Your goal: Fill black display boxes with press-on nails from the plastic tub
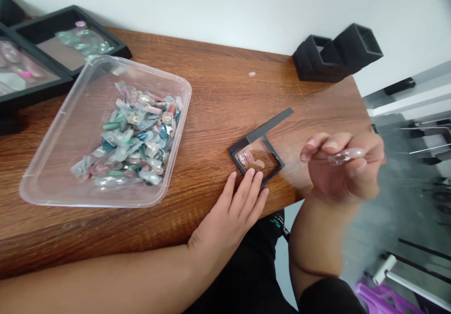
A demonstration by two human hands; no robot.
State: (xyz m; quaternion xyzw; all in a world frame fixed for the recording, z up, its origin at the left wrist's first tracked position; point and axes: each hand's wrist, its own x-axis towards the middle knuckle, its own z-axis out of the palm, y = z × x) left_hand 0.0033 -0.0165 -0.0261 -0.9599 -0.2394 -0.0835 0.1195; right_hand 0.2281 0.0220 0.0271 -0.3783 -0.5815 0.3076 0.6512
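Note:
My right hand (359,180) is raised at the right, just off the table's end, pinching a clear fake nail (347,156) with pale star-like marks between thumb and fingers. Spread flat, my left hand (232,208) rests its fingertips on the near side of a small black frame (270,146) with a clear window. Inside the window lie a few pinkish fake nails (245,157). A flat black strip (275,121) runs along the frame's far side and sticks out past its corner.
Left of my hands stands a clear plastic tub (59,164) heaped with loose fake nails (137,140). Larger black display frames (120,49) hold more nails behind it. Black open boxes (322,58) are stacked at the back right, and a small clear piece (252,74) lies mid-table.

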